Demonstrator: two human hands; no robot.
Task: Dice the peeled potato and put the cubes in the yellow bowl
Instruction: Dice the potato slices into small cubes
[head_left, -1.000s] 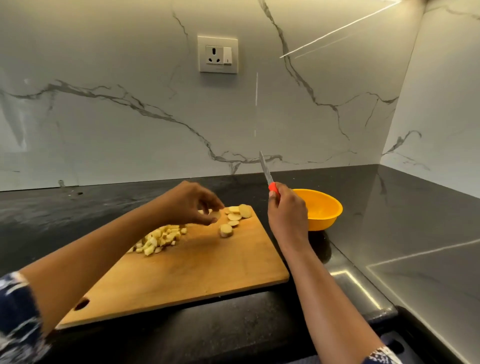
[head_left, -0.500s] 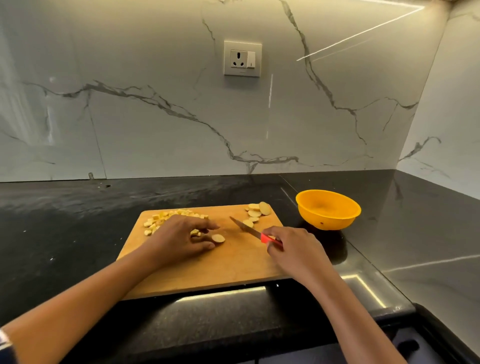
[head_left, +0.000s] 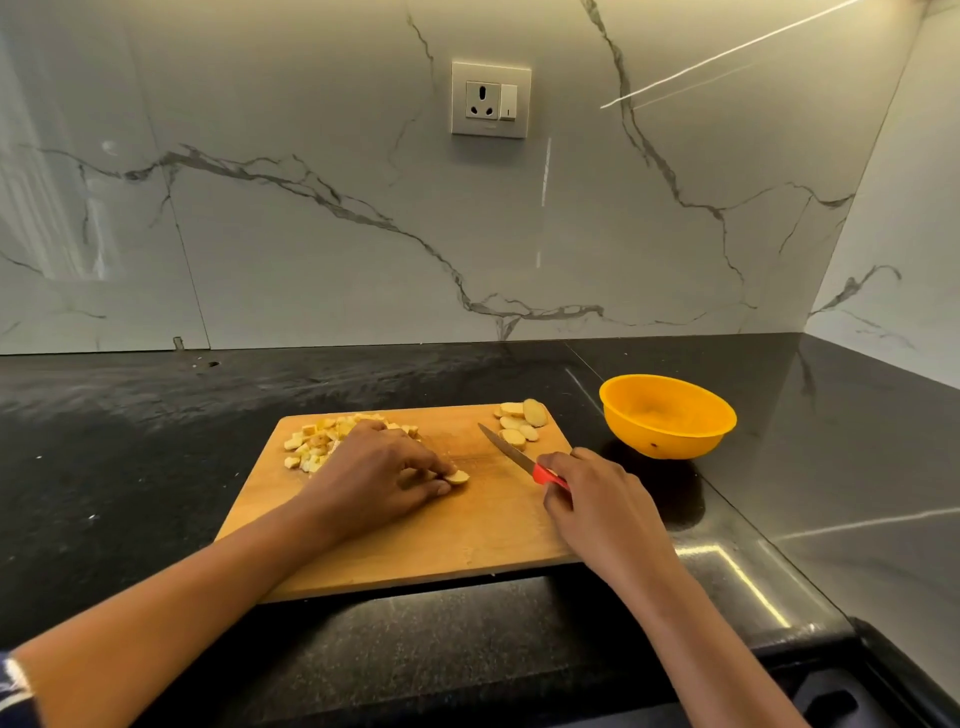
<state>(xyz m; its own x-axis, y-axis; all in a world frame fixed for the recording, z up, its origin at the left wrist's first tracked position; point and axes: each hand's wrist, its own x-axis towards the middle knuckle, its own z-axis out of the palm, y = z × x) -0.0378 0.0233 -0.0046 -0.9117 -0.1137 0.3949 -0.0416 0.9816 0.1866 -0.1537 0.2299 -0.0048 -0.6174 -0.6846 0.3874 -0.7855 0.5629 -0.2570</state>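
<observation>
Head view: my left hand (head_left: 379, 467) lies palm-down on the wooden cutting board (head_left: 467, 540), fingertips pinching a round potato slice (head_left: 457, 477). My right hand (head_left: 597, 499) grips the red-handled knife (head_left: 506, 449), blade pointing away leftward. The yellow plastic bowl (head_left: 667, 415) stands right of the board

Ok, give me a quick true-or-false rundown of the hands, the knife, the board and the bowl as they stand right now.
1. The yellow bowl holds potato cubes. False: it looks empty; the diced pieces lie piled on the cutting board.
2. The right hand grips the knife by its red handle. True.
3. The left hand pinches a potato slice against the board. True.
4. The uncut slices sit at the board's near left corner. False: they are at its far right corner, beside the bowl.
5. The blade is cutting through the pinched slice. False: it is apart from it, to the right.
</observation>
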